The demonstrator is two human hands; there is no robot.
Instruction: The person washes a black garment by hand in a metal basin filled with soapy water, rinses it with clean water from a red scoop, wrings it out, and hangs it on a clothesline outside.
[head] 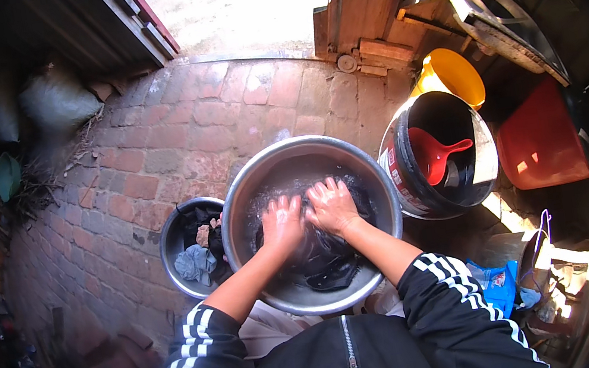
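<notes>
A wide metal basin (323, 308) stands right before me, with wet black cloth (334, 268) lying in dark, slightly sudsy water. Both hands are inside it, palms down and wet. My left hand (282, 224) presses on the cloth left of the middle. Close beside it, thumbs nearly meeting, my right hand (333, 205) rests on the cloth too. The fingertips of both are blurred or bent down, so whether they grip the fabric is unclear. Left of this basin, a smaller metal basin (170, 269) contains a grey-blue cloth (197, 264), a pinkish cloth (203, 234) and dark cloth.
At right stands a large bucket (405, 191) with a red dipper (431, 153) in it. Behind it is a yellow bucket (460, 76); farther right, a red container (543, 143). A blue plastic bag (497, 282) lies near my right elbow. Brick floor (164, 140) runs to a bright doorway.
</notes>
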